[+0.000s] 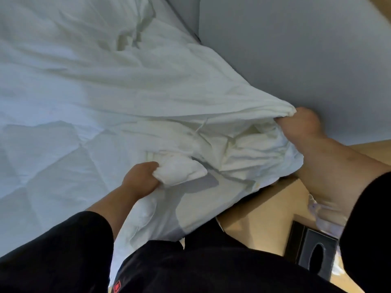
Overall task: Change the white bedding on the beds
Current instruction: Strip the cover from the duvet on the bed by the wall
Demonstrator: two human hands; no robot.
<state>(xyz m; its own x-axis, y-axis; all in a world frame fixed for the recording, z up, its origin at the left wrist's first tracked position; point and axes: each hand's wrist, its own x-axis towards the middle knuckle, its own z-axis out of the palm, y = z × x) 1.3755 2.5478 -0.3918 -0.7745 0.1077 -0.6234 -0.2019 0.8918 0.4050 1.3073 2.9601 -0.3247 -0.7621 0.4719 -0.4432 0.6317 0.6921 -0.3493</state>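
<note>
A rumpled white duvet cover (127, 85) spreads over the bed and fills the left and middle of the head view. A quilted white duvet (42, 149) shows below it at the left. My left hand (141, 178) grips a bunched corner of the white bedding near the bed's edge. My right hand (302, 125) pinches a stretched corner of the cover, lifted against the grey headboard (296, 49). Between my hands the fabric folds open in loose layers.
A wooden bedside table (260, 212) stands at the lower right, with a black tissue box (315, 250) on it. The grey padded headboard runs across the upper right. My dark sleeves and clothing fill the bottom of the view.
</note>
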